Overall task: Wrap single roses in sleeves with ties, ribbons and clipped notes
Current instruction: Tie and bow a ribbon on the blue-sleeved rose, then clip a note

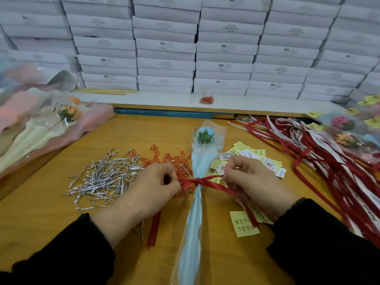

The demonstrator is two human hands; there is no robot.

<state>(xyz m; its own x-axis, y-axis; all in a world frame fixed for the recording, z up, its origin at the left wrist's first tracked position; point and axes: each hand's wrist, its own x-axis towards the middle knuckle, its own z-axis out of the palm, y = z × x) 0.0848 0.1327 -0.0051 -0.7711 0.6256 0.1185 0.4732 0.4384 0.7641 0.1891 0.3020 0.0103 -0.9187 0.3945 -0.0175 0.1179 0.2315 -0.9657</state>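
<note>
A single blue rose (pixel 205 134) lies lengthwise on the wooden table (pixel 51 212) inside a clear and light-blue sleeve (pixel 192 227). A red ribbon (pixel 207 183) crosses the sleeve at its narrow waist. My left hand (pixel 152 188) pinches the ribbon's left part, and one end hangs down below that hand. My right hand (pixel 253 182) grips the ribbon's right part, its tail running under the palm. Silver twist ties (pixel 104 177) lie in a heap left of the sleeve, orange paper clips (pixel 170 159) behind my left hand, yellow notes (pixel 244 224) under and around my right hand.
Empty sleeves and wrapped roses (pixel 41 124) are piled at the left. Loose red and white ribbons (pixel 320 161) spread across the right, with finished roses (pixel 343 124) beyond them. Stacked white boxes (pixel 166 46) wall the back, above a shelf holding a bag of clips (pixel 206 98).
</note>
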